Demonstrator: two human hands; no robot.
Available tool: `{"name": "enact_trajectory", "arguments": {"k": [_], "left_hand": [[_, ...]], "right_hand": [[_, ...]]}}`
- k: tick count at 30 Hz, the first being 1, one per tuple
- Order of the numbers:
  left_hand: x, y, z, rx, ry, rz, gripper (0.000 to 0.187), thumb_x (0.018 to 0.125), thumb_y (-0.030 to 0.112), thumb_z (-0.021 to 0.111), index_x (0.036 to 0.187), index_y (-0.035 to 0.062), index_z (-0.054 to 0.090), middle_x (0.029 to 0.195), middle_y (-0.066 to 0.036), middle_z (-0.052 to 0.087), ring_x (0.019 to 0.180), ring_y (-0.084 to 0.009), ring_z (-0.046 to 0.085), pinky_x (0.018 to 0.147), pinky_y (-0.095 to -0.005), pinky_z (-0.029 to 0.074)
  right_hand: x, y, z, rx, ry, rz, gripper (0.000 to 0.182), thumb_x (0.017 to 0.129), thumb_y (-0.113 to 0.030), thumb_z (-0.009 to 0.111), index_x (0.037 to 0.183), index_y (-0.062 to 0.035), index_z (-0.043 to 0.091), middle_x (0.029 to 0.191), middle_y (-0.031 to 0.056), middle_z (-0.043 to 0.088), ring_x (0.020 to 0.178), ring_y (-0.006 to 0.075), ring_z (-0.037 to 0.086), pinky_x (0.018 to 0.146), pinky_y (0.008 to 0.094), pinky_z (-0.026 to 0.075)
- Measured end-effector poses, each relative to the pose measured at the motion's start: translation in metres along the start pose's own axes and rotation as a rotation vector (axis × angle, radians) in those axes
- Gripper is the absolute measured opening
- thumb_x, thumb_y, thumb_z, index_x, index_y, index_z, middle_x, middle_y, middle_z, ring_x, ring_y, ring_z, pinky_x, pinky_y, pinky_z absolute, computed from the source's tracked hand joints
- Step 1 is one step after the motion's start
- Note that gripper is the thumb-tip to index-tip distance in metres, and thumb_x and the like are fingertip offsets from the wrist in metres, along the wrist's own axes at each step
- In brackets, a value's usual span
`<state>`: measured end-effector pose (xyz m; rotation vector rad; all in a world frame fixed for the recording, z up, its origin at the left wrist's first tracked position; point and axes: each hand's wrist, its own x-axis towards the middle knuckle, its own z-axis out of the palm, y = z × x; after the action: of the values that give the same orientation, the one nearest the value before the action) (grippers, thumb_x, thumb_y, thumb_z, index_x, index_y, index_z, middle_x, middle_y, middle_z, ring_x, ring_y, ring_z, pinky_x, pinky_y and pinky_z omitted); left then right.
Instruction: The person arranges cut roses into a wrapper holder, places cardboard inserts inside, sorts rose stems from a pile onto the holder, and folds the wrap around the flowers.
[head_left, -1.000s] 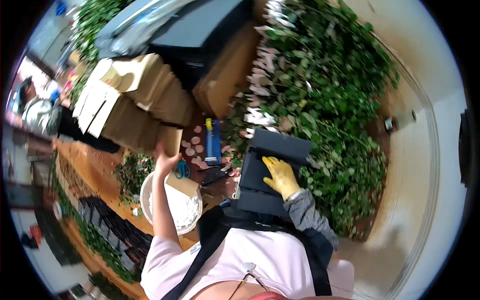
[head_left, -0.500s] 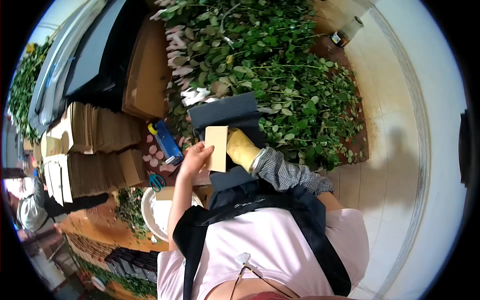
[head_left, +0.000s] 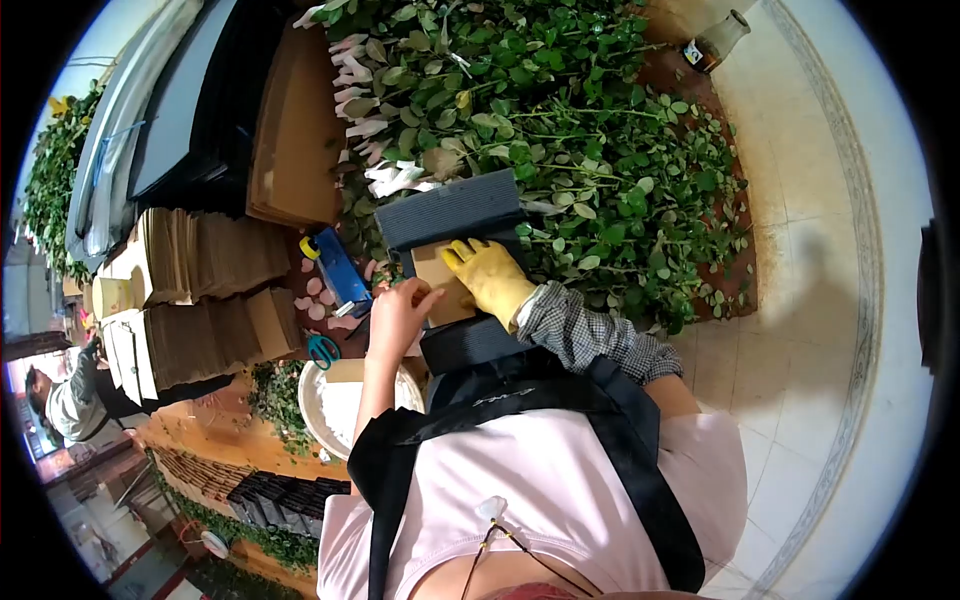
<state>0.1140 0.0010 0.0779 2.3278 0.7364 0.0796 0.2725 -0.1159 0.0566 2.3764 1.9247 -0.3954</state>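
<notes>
Since half a second ago, the cardboard piece point(head_left: 443, 283) has been lowered from upright in the air to lie flat on the dark corrugated sheet point(head_left: 452, 213), and the gloved right hand point(head_left: 488, 277) has been brought on top of it.

Around the sheet, a mass of green rose stems point(head_left: 560, 130) is spread across the surface above and to the right, its leaves touching the sheet's far edge. Just beside the sheet on the left a blue stapler point(head_left: 338, 268) lies among pink petals point(head_left: 318, 290), with blue-handled scissors point(head_left: 322, 350) below it and a white bowl point(head_left: 330, 405) nearer the body. Stacks of cardboard sleeves point(head_left: 200, 300) stand further left. Another person point(head_left: 75, 400) is seen at the far left edge.

The left hand point(head_left: 397, 313), bare, is pressed with curled fingers on the card's left edge. The right hand, in a yellow glove, is laid flat with fingers spread on the card; nothing is clasped by either.

One card, one dark sheet, one stapler and one pair of scissors are counted.
</notes>
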Motion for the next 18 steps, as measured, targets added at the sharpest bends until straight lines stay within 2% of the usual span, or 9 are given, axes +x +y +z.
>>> {"name": "enact_trajectory", "arguments": {"k": [1,2,4,5,8,10,12,14,18], "left_hand": [[-0.003,0.009,-0.006,-0.214,-0.066,-0.031,0.045,0.083,0.043,0.077,0.100,0.0015,0.073,0.091,-0.017,0.074,0.083,-0.0301,0.073,0.074,-0.0358,0.058],[-0.005,0.024,-0.013,-0.073,-0.189,-0.015,0.057,0.079,0.041,0.081,0.116,-0.0006,0.069,0.114,-0.021,0.070,0.099,-0.0317,0.071,0.086,-0.0372,0.057],[-0.009,0.025,0.005,0.220,-0.157,0.142,0.075,0.074,0.052,0.082,0.123,-0.0017,0.064,0.126,-0.021,0.065,0.104,-0.0346,0.069,0.090,-0.0390,0.055],[-0.003,0.031,0.007,0.308,-0.324,0.029,0.087,0.070,0.060,0.080,0.127,-0.0023,0.061,0.131,-0.021,0.062,0.109,-0.0356,0.066,0.093,-0.0401,0.053],[0.004,0.031,0.003,0.224,-0.247,0.035,0.087,0.070,0.063,0.079,0.126,-0.0019,0.062,0.130,-0.022,0.062,0.109,-0.0357,0.066,0.092,-0.0399,0.054],[0.005,0.011,0.008,0.239,-0.142,0.100,0.072,0.079,0.054,0.077,0.122,-0.0024,0.063,0.129,-0.024,0.062,0.105,-0.0369,0.067,0.089,-0.0412,0.054],[0.004,-0.014,0.014,0.164,0.166,0.049,0.051,0.089,0.041,0.072,0.114,-0.0022,0.064,0.107,-0.021,0.069,0.095,-0.0359,0.068,0.081,-0.0451,0.054],[0.001,-0.031,0.023,-0.147,0.175,-0.200,0.030,0.093,0.024,0.069,0.108,-0.0011,0.063,0.089,-0.020,0.068,0.084,-0.0349,0.068,0.072,-0.0431,0.053],[0.005,-0.051,0.041,-0.266,0.158,-0.369,0.030,0.086,0.014,0.076,0.097,-0.0010,0.053,0.080,-0.018,0.064,0.072,-0.0332,0.064,0.065,-0.0399,0.051]], "right_hand": [[0.005,-0.003,0.004,-0.027,-0.017,0.022,0.069,0.077,-0.032,0.077,0.136,-0.0089,0.050,0.131,0.0092,0.057,0.117,0.0264,0.058,0.090,0.0383,0.049],[0.009,-0.006,0.008,-0.054,-0.035,0.044,0.062,0.080,-0.029,0.073,0.134,-0.0091,0.052,0.129,0.0087,0.058,0.116,0.0261,0.059,0.089,0.0380,0.049],[0.014,-0.010,0.015,-0.124,-0.035,0.079,0.053,0.083,-0.024,0.070,0.131,-0.0101,0.054,0.126,0.0085,0.060,0.115,0.0260,0.059,0.088,0.0383,0.050],[0.011,-0.006,0.014,-0.127,-0.029,0.082,0.053,0.083,-0.024,0.070,0.131,-0.0101,0.054,0.126,0.0085,0.060,0.115,0.0260,0.059,0.088,0.0383,0.050],[-0.003,0.018,0.008,0.062,0.088,-0.054,0.054,0.080,-0.024,0.074,0.129,-0.0104,0.055,0.127,0.0090,0.060,0.115,0.0274,0.059,0.090,0.0399,0.050],[-0.009,0.027,0.006,0.266,0.135,-0.106,0.053,0.075,-0.020,0.079,0.123,-0.0069,0.061,0.136,0.0116,0.057,0.124,0.0315,0.055,0.099,0.0431,0.048],[-0.008,0.028,0.004,0.304,0.100,-0.088,0.050,0.076,-0.020,0.078,0.122,-0.0059,0.063,0.144,0.0140,0.053,0.130,0.0322,0.052,0.104,0.0424,0.046],[-0.009,0.029,-0.007,0.326,0.014,-0.081,0.051,0.076,-0.021,0.078,0.123,-0.0057,0.063,0.145,0.0141,0.052,0.130,0.0321,0.052,0.104,0.0417,0.046],[-0.002,0.024,-0.005,0.219,0.032,-0.083,0.043,0.075,-0.022,0.079,0.113,-0.0079,0.065,0.122,0.0099,0.060,0.116,0.0282,0.058,0.095,0.0414,0.050]]}}
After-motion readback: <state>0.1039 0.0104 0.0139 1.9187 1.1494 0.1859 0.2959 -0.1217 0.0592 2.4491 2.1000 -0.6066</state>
